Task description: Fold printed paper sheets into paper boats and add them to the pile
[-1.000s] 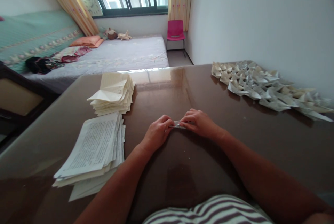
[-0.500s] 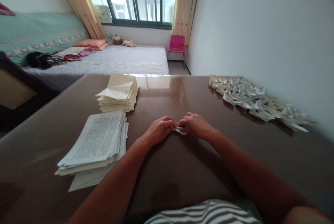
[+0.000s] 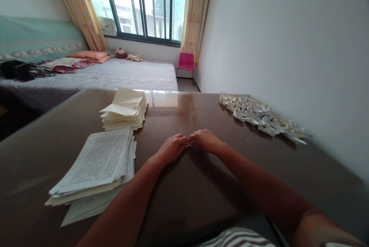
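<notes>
My left hand (image 3: 172,148) and my right hand (image 3: 205,140) meet at the middle of the brown table (image 3: 201,197), fingers curled and pinched together on a small folded piece of paper (image 3: 191,143). Only a thin sliver of that paper shows between the fingertips. A stack of printed sheets (image 3: 97,164) lies to the left of my left forearm. Behind it sits a pile of partly folded sheets (image 3: 123,111). Far right, along the wall, lies a heap of finished folded paper shapes (image 3: 259,115).
Past the table's far edge stands a bed (image 3: 95,74) with pillows and clothes. A pink chair (image 3: 186,62) stands by the curtains under the window. A white wall runs along the table's right side.
The view has tilted up and shifted, so the table and piles sit lower in frame. My hands stay together on the folded paper, which shows less between the fingers than before.
</notes>
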{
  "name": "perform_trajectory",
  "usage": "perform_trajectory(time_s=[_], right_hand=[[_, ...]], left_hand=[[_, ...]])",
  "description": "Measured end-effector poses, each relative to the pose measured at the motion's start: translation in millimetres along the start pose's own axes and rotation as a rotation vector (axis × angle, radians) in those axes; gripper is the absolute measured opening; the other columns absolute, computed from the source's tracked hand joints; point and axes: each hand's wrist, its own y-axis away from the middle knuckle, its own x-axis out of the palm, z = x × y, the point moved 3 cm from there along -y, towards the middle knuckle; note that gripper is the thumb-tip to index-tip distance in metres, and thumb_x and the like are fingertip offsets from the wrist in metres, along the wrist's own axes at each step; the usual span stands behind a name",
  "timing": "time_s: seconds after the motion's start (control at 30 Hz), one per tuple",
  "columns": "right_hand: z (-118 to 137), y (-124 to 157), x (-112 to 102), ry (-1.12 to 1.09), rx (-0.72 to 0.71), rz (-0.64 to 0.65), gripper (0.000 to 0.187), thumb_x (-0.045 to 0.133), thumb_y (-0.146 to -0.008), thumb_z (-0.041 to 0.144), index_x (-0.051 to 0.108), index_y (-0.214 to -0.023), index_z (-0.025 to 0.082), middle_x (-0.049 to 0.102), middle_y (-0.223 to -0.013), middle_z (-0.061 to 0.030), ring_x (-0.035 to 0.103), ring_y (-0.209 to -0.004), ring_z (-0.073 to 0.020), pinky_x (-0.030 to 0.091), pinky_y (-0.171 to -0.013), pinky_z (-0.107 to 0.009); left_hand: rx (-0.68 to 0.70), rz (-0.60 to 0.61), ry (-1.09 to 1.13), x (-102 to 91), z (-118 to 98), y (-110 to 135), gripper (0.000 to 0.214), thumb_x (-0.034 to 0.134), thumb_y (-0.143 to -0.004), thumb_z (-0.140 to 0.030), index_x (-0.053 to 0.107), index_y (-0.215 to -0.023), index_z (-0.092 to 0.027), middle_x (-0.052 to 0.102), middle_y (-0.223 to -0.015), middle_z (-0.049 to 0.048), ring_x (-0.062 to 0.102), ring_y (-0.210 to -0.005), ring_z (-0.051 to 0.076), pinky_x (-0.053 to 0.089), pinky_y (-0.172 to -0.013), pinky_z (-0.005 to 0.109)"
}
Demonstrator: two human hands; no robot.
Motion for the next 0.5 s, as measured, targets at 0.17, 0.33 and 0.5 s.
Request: perform_trajectory(time_s=[0.17, 0.33, 0.5], right_hand=[[-2.8, 3.6, -1.6, -0.052, -0.009, -0.010, 0.022, 0.054, -0.088, 0.034, 0.067, -0.105, 0.030, 0.071, -0.107, -0.0007, 0.063, -0.098, -0.0183, 0.040, -0.077, -0.025], [-0.8, 9.5, -1.1, -0.069, 0.069, -0.044, 0.019, 0.055, -0.085, 0.034, 0.070, -0.096, 0.028, 0.072, -0.098, -0.0023, 0.062, -0.098, -0.0222, 0.038, -0.080, -0.031], [-31.6, 10.1, -3.7, -0.107, 0.148, -0.086, 0.020, 0.057, -0.083, 0.033, 0.069, -0.099, 0.035, 0.073, -0.099, 0.0033, 0.063, -0.096, -0.0186, 0.039, -0.078, -0.027]], left_hand=[[0.011, 0.007, 0.014, 0.4, 2.1, -0.1, 0.017, 0.048, -0.090, -0.027, 0.064, -0.091, -0.022, 0.062, -0.097, 0.0024, 0.060, -0.086, 0.016, 0.045, -0.079, 0.025], [0.017, 0.003, 0.052, 1.5, 5.0, -0.7, 0.019, 0.048, -0.090, -0.028, 0.066, -0.093, -0.023, 0.062, -0.103, 0.0030, 0.061, -0.090, 0.016, 0.046, -0.084, 0.027], [-0.083, -0.123, 0.171, 4.7, 16.9, -1.5, 0.043, 0.050, -0.088, -0.030, 0.049, -0.131, -0.027, 0.050, -0.128, 0.0055, 0.061, -0.081, 0.012, 0.051, -0.075, 0.026]])
